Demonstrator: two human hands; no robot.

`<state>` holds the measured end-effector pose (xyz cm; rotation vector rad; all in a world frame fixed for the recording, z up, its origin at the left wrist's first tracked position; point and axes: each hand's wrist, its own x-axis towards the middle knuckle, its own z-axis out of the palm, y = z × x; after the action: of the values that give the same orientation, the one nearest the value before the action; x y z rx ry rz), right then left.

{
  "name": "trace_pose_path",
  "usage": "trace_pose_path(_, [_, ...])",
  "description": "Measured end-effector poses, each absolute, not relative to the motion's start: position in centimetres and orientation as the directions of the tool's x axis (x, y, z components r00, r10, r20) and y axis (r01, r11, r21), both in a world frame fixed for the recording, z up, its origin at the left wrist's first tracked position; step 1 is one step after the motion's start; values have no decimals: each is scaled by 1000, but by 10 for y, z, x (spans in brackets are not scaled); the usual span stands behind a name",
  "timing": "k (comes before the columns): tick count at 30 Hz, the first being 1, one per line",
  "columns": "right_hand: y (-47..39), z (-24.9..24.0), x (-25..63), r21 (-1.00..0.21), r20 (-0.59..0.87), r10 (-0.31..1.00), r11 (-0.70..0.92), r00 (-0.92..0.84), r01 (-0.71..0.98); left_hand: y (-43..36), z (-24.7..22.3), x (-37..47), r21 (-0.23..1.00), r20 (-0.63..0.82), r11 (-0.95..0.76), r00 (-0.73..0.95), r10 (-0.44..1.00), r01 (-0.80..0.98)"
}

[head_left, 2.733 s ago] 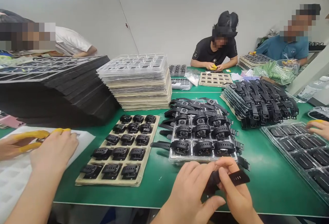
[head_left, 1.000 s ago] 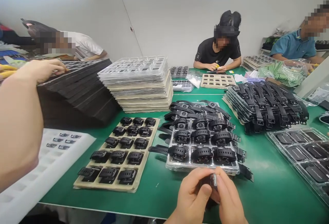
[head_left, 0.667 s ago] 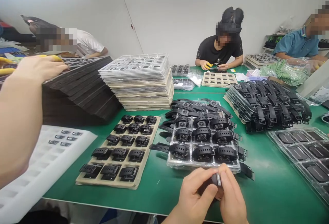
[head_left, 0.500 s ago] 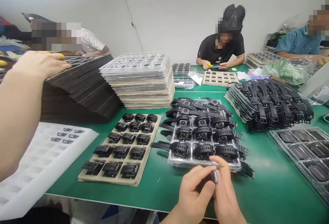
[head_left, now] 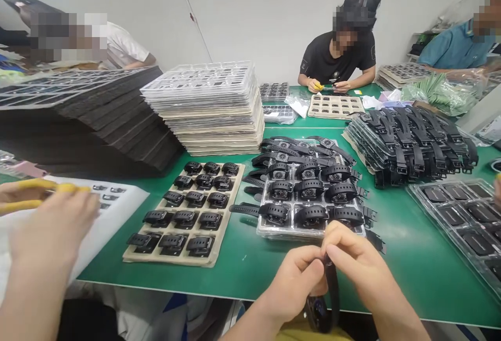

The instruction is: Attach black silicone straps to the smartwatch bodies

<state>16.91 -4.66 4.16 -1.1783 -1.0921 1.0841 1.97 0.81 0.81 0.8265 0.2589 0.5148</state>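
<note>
A smartwatch (head_left: 332, 291) with a black strap hangs between my hands at the table's front edge, its dark case lowest. My left hand (head_left: 295, 278) pinches the strap near its upper end, fingers curled. My right hand (head_left: 354, 262) closes on the same end from the other side, thumb and fingertips meeting there. The exact part under the fingertips is hidden. Just beyond my hands lies a clear plastic tray (head_left: 270, 233) of smartwatches, straps looped upward. To its left, a beige tray (head_left: 131, 252) holds rows of watches with folded black straps.
Tall stacks of black foam trays (head_left: 117, 137) and pale trays (head_left: 213, 116) stand at back left. Watches pile on trays (head_left: 415, 148) at right, near another clear tray (head_left: 450, 226). A co-worker's hands (head_left: 50, 215) reach over a white foam sheet (head_left: 129, 200). Other people sit opposite.
My right hand has turned and now pinches the strap's end. The watch hangs lower and more of it shows. At left, the co-worker's arm has come down from the black stack to the white sheet.
</note>
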Motion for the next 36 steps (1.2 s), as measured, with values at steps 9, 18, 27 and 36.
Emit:
trace_pose_path(9, [-38, 56, 164, -969, -191, 982, -189, -2, -158, 13, 11, 16, 784, -82, 549, 828, 555, -291])
trace_pose_path(18, [-31, 64, 179, -983, -182, 966, -184, -182, 6, 8, -4, 14, 787, -128, 540, 778, 615, -298])
trace_pose_path(27, [-24, 59, 183, -990, -68, 962, -97, 264, 101, -4, -8, 21, 679, -204, 683, 824, 528, -269])
trace_pose_path(36, [-15, 59, 174, -997, -41, 940, -58, 340, 40, -5, -15, 23, 611, -70, 718, 881, 468, -333])
